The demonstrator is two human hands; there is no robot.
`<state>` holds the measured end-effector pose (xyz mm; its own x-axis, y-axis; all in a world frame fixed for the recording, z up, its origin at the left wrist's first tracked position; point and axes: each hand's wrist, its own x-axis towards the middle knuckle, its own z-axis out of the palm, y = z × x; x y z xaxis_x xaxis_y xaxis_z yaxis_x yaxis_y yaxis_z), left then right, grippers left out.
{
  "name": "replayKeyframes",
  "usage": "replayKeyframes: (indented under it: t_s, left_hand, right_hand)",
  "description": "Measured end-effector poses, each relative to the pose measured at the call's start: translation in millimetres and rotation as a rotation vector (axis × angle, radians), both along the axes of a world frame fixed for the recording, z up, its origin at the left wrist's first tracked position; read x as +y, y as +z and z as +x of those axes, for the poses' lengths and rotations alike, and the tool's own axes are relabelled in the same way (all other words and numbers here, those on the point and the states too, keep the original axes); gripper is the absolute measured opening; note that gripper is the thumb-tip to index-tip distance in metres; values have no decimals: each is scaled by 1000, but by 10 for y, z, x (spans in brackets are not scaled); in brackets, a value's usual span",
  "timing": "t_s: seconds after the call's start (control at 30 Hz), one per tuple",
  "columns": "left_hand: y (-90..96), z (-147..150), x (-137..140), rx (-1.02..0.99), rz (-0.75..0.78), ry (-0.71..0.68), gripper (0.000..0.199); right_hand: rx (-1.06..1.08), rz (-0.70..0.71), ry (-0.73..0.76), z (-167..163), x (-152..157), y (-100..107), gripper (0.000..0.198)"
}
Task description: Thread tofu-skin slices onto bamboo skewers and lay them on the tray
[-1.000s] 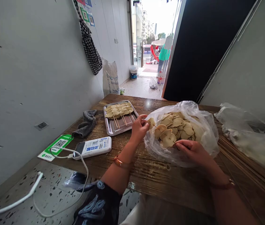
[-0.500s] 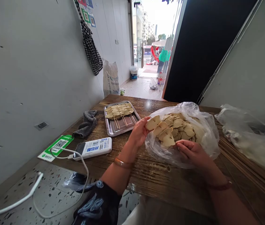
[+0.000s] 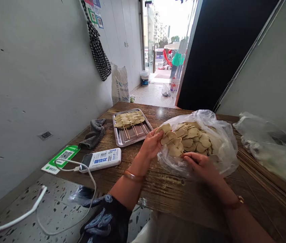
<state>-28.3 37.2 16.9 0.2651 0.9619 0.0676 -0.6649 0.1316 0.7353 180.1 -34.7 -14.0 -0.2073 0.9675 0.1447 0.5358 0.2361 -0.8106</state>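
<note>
My left hand (image 3: 153, 143) is closed on several flat beige slices (image 3: 169, 136), which overlap in a row over the near left side of a clear plastic bag (image 3: 226, 135). My right hand (image 3: 200, 165) pinches at the lower end of that row, where a short bit of a thin skewer (image 3: 182, 155) seems to show; most of it is hidden by the slices and fingers. A heap of loose slices (image 3: 193, 136) fills the open bag. To the left, a metal tray (image 3: 119, 141) bears finished-looking skewers of slices (image 3: 129, 118), their bare sticks pointing towards me.
On the left of the wooden table (image 3: 158, 189) lie a dark grey cloth (image 3: 92, 133), a white power bank (image 3: 104, 160) with a cable and a green QR card (image 3: 63, 158). Long thin sticks (image 3: 266, 179) and another plastic bag (image 3: 266, 145) are at the right.
My right hand has moved left and a little up, closer to my left hand. The row of slices between them has drawn together and tilted.
</note>
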Motion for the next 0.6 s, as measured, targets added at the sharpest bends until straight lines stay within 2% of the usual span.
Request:
replayKeyframes:
  t_s: [0.07, 0.33, 0.43, 0.53, 0.6]
  left_hand:
    - [-4, 2, 2, 4, 0, -15, 32]
    - [-27, 60, -8, 27, -26, -7, 32]
    - [-42, 49, 13, 26, -42, 13, 28]
    - [-60, 42, 40, 22, -126, -2, 27]
    - [-69, 61, 38, 19, -196, -62, 32]
  right_hand:
    - [-25, 53, -10, -2, 7, -9, 36]
    - [-19, 69, -25, -41, 5, -5, 36]
    - [-24, 123, -42, -50, 14, -11, 35]
    - [-21, 183, -98, -58, 18, -9, 34]
    - [3, 207, -140, -64, 13, 3, 34]
